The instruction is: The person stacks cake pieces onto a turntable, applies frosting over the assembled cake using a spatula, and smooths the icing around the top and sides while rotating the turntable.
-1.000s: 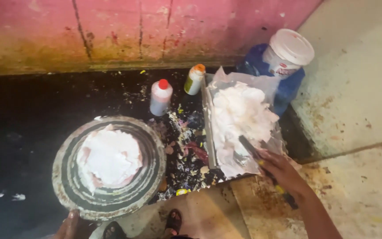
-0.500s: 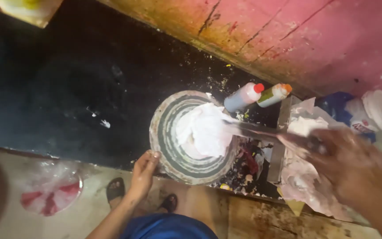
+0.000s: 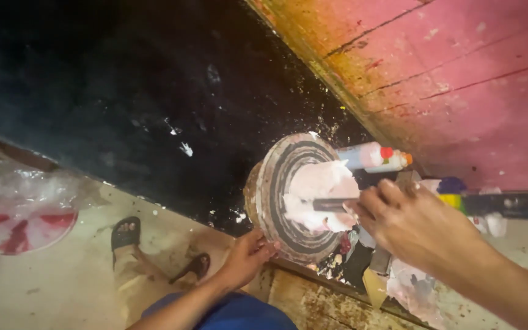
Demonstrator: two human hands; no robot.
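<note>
I see the round turntable (image 3: 279, 201) on the black counter, the white-frosted cake (image 3: 319, 192) on it half hidden by my right hand (image 3: 417, 229) clenching a spatula (image 3: 331, 205), my left hand (image 3: 245, 256) gripping the turntable's near edge.

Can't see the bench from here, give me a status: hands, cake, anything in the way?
Left hand grips turntable edge. Right hand holds spatula flat on white frosted cake. Squeeze bottle lies close behind, not touching the cake.

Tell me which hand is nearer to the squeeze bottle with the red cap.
Right. The right hand is just below the squeeze bottle; the left hand grips the turntable edge farther away.
</note>
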